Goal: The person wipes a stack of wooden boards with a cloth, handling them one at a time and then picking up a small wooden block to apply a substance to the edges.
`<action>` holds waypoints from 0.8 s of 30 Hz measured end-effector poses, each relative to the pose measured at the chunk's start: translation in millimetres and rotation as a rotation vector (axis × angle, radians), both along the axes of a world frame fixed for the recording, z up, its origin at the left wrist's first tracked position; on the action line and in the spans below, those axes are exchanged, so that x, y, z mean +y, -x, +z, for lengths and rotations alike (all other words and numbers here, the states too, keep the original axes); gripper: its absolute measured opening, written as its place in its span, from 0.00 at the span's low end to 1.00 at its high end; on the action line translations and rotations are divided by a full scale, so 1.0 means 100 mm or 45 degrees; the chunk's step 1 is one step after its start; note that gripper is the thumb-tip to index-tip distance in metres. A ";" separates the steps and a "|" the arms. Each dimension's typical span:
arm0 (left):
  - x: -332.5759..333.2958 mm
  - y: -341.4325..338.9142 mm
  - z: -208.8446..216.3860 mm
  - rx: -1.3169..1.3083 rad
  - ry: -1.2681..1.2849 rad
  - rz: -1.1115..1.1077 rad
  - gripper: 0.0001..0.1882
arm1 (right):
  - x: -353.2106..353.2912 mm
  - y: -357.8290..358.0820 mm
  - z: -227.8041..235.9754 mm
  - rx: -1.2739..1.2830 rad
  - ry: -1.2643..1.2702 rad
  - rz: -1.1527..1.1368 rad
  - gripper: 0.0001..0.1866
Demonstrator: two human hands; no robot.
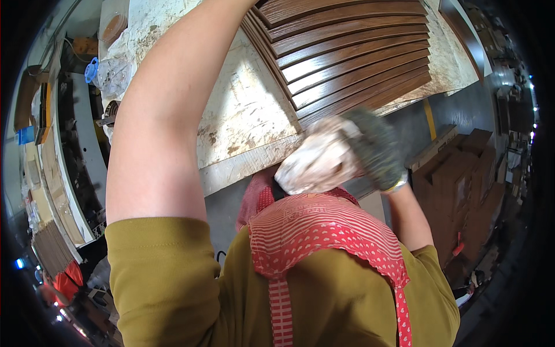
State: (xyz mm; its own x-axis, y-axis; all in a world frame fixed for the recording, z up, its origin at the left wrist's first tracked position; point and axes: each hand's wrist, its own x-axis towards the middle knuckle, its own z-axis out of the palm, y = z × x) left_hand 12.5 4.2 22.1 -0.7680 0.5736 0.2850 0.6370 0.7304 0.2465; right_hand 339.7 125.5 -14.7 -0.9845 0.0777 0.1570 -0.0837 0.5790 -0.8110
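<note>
My right hand (376, 149), in a dark green work glove and blurred by motion, is closed on a crumpled white rag (321, 159). The rag has brownish stains and hangs at the table's near edge, by the lower end of a glossy dark brown louvered shutter panel (347, 61). That panel lies on the table with its slats facing up. My left arm (167, 87) stretches far forward over the table, toward the panel's left side. The left hand itself is beyond the upper edge of the picture.
Under the panel is a worn, stained pale worktable (243, 124). A clear plastic bottle with a blue cap (91, 70) stands at its left edge. Another brown board (462, 34) rests at the table's far right. Stacked brown cartons (457, 179) stand on the floor to the right.
</note>
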 end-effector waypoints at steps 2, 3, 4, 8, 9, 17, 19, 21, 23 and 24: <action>0.03 -0.02 0.05 -0.026 -0.011 -0.014 0.26 | 0.27 0.13 0.25 -0.272 -0.206 -0.286 0.09; 0.02 -0.03 0.05 -0.030 -0.011 -0.013 0.26 | 0.29 0.20 0.14 -0.253 -0.347 -0.259 0.11; 0.05 -0.03 0.07 -0.025 -0.006 -0.015 0.26 | 0.30 0.22 0.01 -0.232 -0.493 -0.244 0.14; 0.09 -0.03 0.08 -0.009 -0.008 -0.032 0.26 | -0.47 -0.06 -0.47 0.334 -0.862 0.279 0.18; 0.10 -0.05 0.07 -0.001 -0.009 -0.039 0.26 | -0.66 -0.12 -0.56 0.274 -0.783 0.428 0.18; 0.03 -0.03 0.04 0.005 -0.008 -0.014 0.26 | -0.19 0.24 0.04 0.058 -0.747 0.248 0.23; 0.10 -0.01 0.09 0.012 -0.022 -0.038 0.26 | -0.34 0.16 -0.45 0.174 -0.971 0.263 0.25; 0.12 -0.05 0.08 0.028 0.025 -0.016 0.26 | -0.73 -0.04 -0.99 -0.083 0.055 0.279 0.25; 0.08 -0.08 0.06 -0.024 0.018 -0.026 0.27 | -0.77 0.09 -0.57 -0.335 0.179 0.619 0.19; 0.04 -0.03 0.05 -0.075 0.020 0.002 0.27 | -0.70 0.27 -0.05 -0.469 -0.230 0.961 0.13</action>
